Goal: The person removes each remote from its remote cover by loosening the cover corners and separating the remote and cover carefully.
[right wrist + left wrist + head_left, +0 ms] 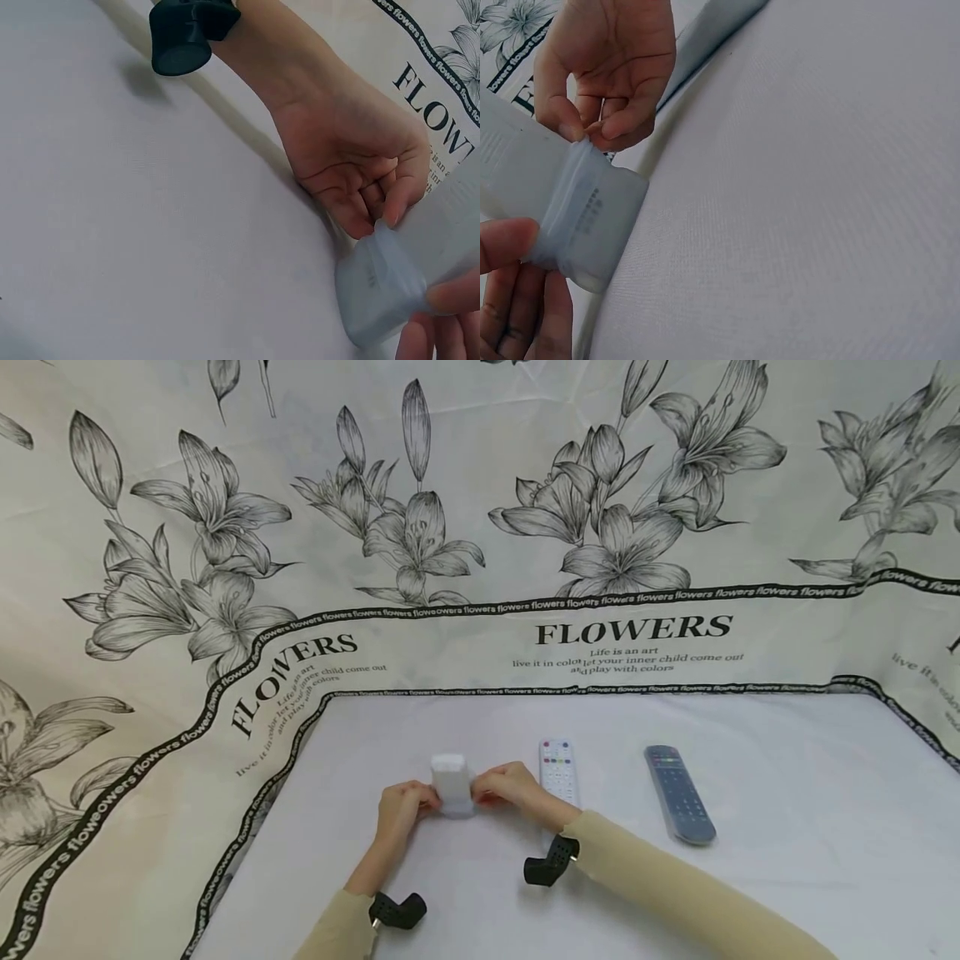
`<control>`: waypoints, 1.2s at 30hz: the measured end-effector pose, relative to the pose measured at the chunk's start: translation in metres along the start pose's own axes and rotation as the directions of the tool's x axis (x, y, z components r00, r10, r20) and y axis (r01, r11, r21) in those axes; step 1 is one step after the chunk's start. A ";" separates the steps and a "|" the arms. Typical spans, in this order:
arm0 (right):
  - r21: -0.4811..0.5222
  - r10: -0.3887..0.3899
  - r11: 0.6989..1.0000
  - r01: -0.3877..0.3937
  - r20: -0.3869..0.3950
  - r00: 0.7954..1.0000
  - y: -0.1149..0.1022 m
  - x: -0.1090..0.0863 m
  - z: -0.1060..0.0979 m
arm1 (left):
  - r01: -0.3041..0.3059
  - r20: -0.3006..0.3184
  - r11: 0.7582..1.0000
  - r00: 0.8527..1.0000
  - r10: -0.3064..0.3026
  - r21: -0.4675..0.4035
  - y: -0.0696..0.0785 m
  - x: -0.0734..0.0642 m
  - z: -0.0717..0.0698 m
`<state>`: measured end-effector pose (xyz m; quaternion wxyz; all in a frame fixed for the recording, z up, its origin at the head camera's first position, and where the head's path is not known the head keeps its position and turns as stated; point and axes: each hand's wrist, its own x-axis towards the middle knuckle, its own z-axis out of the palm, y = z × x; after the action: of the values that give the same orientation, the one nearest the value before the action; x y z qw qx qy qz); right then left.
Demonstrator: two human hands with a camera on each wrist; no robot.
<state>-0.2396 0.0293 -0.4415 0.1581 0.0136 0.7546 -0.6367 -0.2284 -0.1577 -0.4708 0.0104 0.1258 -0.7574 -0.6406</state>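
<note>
Fingers of left hand and right hand pinch translucent cover around white device.

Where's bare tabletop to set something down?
Free: between white remote and dark remote; right of dark remote, out to the black band. Crowded: around the upright white object, its bluish cover pinched by left hand and right hand; white remote, partly hidden by right wrist.

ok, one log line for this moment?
left hand: pinches cover | right hand: pinches cover | white device: cover round one end | white remote, dark remote: on table
</note>
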 end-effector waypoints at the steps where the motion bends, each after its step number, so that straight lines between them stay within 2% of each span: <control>1: 0.017 0.016 1.000 -0.016 0.000 1.000 -0.001 0.000 0.000 | -0.006 0.005 1.000 1.000 0.006 -0.002 0.001 0.000 -0.001; 4: 0.036 0.050 0.998 -0.050 0.003 0.999 -0.002 0.002 0.000 | -0.010 0.008 1.000 1.000 0.010 -0.010 0.001 0.000 -0.001; 11: 0.047 0.090 0.995 -0.091 0.015 0.996 -0.001 0.004 -0.001 | 0.027 -0.001 0.999 1.000 -0.027 -0.021 -0.001 -0.001 -0.001; 15: 0.052 0.120 0.991 -0.121 0.031 0.992 -0.004 0.001 -0.002 | 0.005 -0.006 1.000 1.000 -0.005 -0.019 -0.003 -0.002 -0.001; 20: 0.045 0.121 0.991 -0.123 0.038 0.992 -0.005 0.000 -0.003 | -0.037 -0.013 0.999 0.999 0.038 0.020 -0.003 -0.003 -0.001; 29: 0.042 0.091 0.995 -0.092 0.031 0.995 -0.004 -0.005 -0.003 | -0.071 -0.003 0.992 0.997 0.071 0.109 0.000 -0.003 -0.001; 32: 0.011 0.061 0.998 -0.061 0.027 0.998 -0.003 -0.006 -0.003 | -0.060 -0.006 0.992 0.998 0.061 0.108 0.002 -0.003 -0.001; 36: -0.071 -0.008 0.997 0.010 0.026 1.000 -0.002 -0.006 -0.002 | -0.024 -0.002 0.998 1.000 0.024 0.064 0.004 -0.002 -0.002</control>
<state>-0.2343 0.0316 -0.4375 0.1651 -0.0037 0.7748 -0.6103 -0.2265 -0.1580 -0.4658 0.0149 0.1177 -0.7789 -0.6158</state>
